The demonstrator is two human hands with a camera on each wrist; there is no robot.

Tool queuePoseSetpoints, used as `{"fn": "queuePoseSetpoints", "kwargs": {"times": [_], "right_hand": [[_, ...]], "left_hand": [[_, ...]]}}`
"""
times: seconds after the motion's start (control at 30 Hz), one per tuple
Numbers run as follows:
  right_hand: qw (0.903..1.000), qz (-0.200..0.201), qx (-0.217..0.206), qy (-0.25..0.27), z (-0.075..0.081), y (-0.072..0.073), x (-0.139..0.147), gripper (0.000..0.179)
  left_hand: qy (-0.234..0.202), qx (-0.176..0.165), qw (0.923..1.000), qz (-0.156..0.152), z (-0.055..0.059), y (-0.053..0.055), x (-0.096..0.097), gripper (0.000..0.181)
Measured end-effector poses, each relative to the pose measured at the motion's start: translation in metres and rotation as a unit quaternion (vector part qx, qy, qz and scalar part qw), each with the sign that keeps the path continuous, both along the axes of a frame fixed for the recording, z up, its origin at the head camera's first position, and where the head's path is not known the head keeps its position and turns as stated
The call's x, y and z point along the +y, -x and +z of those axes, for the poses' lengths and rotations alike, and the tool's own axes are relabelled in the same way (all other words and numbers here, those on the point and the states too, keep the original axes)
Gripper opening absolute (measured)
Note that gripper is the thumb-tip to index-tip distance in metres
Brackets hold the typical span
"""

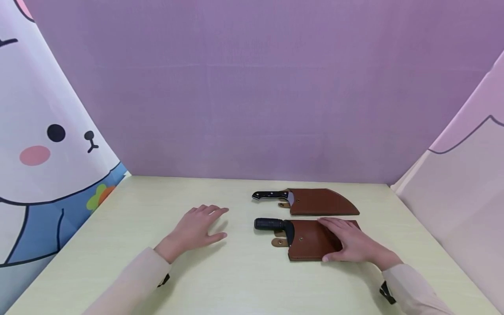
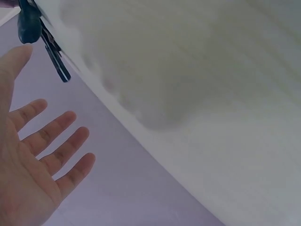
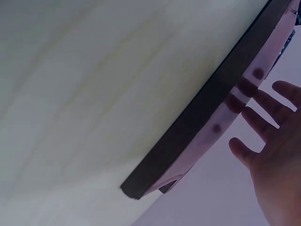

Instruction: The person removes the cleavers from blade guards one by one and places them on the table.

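Observation:
Two sheathed knives lie on the pale table, handles pointing left. The nearer one has a round black handle and a broad brown leather sheath with snap straps at its left end. My right hand is over the right part of this sheath, fingers spread toward its far edge and thumb by its near edge. In the right wrist view the fingertips come close to the sheath's glossy face. My left hand hovers left of the handles, holding nothing, its fingers apart in the left wrist view.
Behind the nearer knife lies the second one, with a riveted black handle and a brown curved sheath. A purple backdrop rises at the table's far edge. Printed cloth panels flank the table.

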State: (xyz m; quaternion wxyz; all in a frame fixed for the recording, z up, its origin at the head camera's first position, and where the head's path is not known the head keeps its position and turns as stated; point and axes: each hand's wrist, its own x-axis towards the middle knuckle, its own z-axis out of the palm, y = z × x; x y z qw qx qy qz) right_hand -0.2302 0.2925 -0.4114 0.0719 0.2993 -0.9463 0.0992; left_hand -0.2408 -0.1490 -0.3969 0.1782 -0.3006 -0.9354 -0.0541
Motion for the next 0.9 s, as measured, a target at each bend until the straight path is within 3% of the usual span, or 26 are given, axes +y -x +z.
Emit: {"fn": "queuePoseSetpoints", "kwargs": {"times": [0.43, 0.9], "right_hand": [[0.9996, 0.010, -0.026, 0.003, 0.001, 0.003, -0.005, 0.109], [0.9983, 0.015, -0.055, -0.007, -0.001, 0.010, -0.006, 0.112]], "left_hand": [[-0.002, -0.009, 0.9994, -0.033, 0.002, 0.005, 0.035, 0.061], [0.018, -0.040, 0.9978, -0.050, -0.001, 0.009, 0.067, 0.060]]}}
